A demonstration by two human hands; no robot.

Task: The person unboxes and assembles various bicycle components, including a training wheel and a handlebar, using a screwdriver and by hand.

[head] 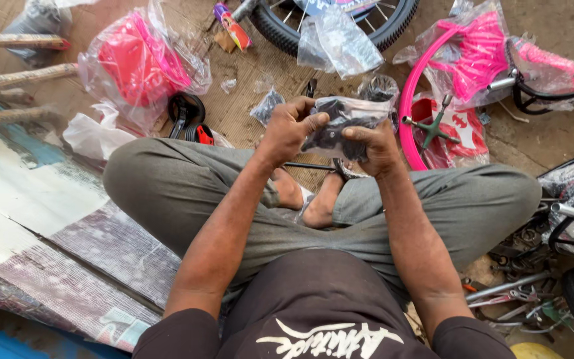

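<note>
We see a person sitting cross-legged on the floor, bike parts all round: a black tyre at top, a pink wheel rim to the right, a bagged pink part to the upper left, another bagged pink part upper right, and a printed mat on the left.

Step in hand, as we judge it: opening a small clear plastic bag of dark parts, held up over the crossed feet, between both hands and off the floor. The next move likely calls for a firm pinch on each side of the bag's top edge and a pull apart, kept level so the small pieces don't spill.

Left hand: fingers curled, thumb and fingertips pinching the bag's upper left edge, wrist bent inward. Right hand: closed round the bag's right lower side, cupping it from beneath. Both forearms reach forward, elbows out, converging over the lap.
</note>
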